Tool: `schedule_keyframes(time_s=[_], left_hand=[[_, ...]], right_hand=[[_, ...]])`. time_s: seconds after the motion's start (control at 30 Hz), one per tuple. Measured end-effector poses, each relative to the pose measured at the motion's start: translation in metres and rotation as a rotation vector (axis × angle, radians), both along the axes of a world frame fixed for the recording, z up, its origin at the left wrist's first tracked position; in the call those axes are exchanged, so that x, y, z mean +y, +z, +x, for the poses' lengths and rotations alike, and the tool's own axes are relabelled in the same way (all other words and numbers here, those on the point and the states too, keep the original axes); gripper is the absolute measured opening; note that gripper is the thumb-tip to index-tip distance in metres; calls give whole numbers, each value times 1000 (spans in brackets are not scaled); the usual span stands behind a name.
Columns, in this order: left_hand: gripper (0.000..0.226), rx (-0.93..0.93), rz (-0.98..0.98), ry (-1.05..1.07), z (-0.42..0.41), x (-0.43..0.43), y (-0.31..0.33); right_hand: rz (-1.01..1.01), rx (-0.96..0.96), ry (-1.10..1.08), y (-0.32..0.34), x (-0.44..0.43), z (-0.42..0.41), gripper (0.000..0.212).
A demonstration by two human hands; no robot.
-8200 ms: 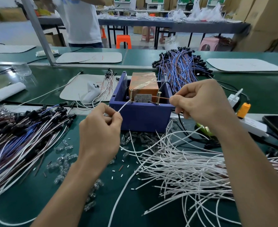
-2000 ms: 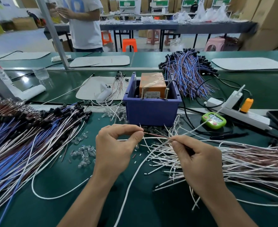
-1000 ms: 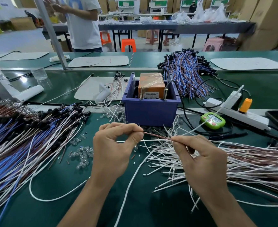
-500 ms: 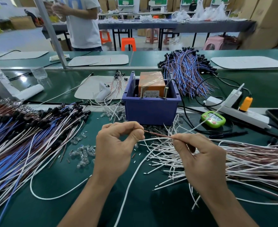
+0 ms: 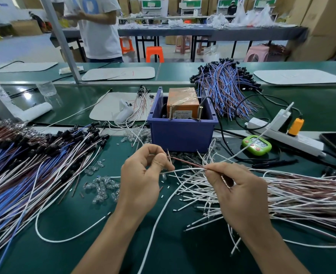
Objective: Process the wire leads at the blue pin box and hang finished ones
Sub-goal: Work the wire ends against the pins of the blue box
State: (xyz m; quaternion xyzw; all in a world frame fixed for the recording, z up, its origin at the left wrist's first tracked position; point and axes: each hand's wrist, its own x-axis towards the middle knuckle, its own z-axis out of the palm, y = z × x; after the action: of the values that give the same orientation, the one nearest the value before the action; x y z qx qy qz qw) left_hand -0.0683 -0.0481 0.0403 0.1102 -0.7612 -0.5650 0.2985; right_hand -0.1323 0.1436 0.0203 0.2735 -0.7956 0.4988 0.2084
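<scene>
Head view only.

Left hand [image 5: 143, 180] and right hand [image 5: 240, 192] sit at 6 o'clock of the box [image 5: 182, 133], low over the desk [image 5: 84, 254]. Both are curled, thumb against forefinger. Each pinches one end of a brown lead [image 5: 185, 162], so it spans the gap between them. My read: straightening or lining it up before it goes to the pins. A white lead [image 5: 183, 170] runs alongside into the right pinch; can't tell if the left nips it too. Nothing else held.

The box is open-topped. An orange taped block [image 5: 183, 101] fills the back and two upright pins [image 5: 200, 112] stand at the front wall. No lead is on the pins, so this one is not yet processed.

Stock:
- A pile of loose white leads [image 5: 281, 194] lies at 3 o'clock of the hands, under the right wrist. Probably feed, kept in reach.
- A heap of capped leads [image 5: 34, 161] is at 9 o'clock, black caps toward the box. Likely done ones.
- A second bundle [image 5: 226, 89] is at 1 o'clock, behind the box.
- Clear bulbs [image 5: 102, 186] are scattered at 9 o'clock of the left hand.
- A timer [image 5: 256, 144] and power strip [image 5: 281, 133] are at 3 o'clock of the box.

Can't pick out any hanger.
</scene>
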Motion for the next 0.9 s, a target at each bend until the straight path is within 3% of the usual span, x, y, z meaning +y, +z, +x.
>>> schedule_keyframes(time_s=[0.6,0.9], left_hand=[[16,-27,-72,-8,1,3,0],[30,-59,-86,19,0,4,-4]], right_hand=[[-73,-133,56,1,-2,2,11],[-93,-198,75,2,-4,4,15]])
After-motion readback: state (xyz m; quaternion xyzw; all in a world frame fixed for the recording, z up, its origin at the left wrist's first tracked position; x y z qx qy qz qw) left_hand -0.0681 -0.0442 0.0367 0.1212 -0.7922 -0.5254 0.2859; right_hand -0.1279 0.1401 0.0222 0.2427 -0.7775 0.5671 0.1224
